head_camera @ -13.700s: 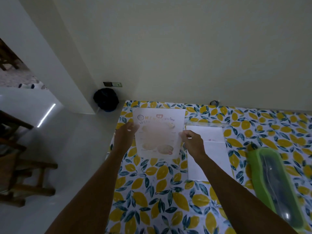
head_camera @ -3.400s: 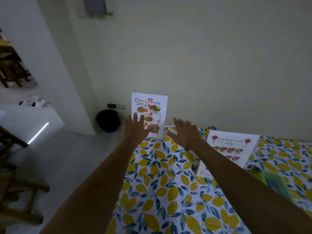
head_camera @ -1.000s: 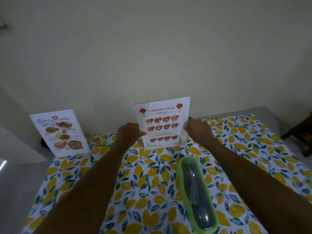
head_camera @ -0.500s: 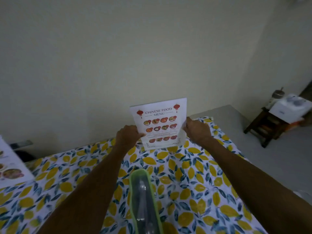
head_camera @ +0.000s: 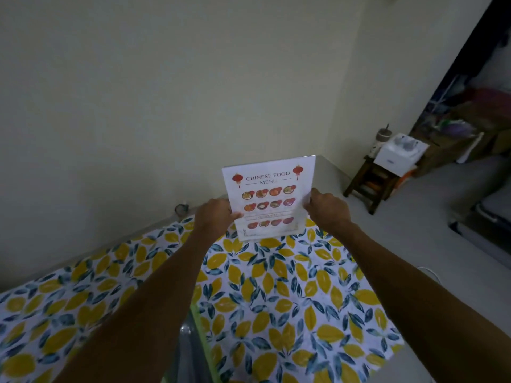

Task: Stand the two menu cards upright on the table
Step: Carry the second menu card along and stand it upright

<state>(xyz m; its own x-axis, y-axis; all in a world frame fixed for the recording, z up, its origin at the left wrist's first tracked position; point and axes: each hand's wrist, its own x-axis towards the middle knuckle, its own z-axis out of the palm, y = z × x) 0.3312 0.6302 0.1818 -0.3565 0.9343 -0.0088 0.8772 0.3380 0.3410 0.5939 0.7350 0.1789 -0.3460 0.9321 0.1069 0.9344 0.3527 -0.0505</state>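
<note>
The Chinese food menu card (head_camera: 269, 197) stands upright at the far edge of the table (head_camera: 276, 286), close to its far right corner, with its printed side facing the camera. Its lower edge meets the table cover with yellow lemons and dark leaves. The left hand (head_camera: 214, 218) has its grip clamped on the left edge of the card, the thumb lying over the front. The right hand (head_camera: 327, 208) has its grip clamped on the right edge, at about the same height. Both forearms reach from the near side across the table to the card.

Near the bottom of the view, between the two arms, a green-rimmed container (head_camera: 193, 346) lies on the table, partly hidden by the left arm. Behind the card is a plain pale wall (head_camera: 193, 92). At the far right, on the floor, stands a small wooden stool (head_camera: 370, 183) with a white box (head_camera: 398, 154) on top. Only this one menu card is in view.
</note>
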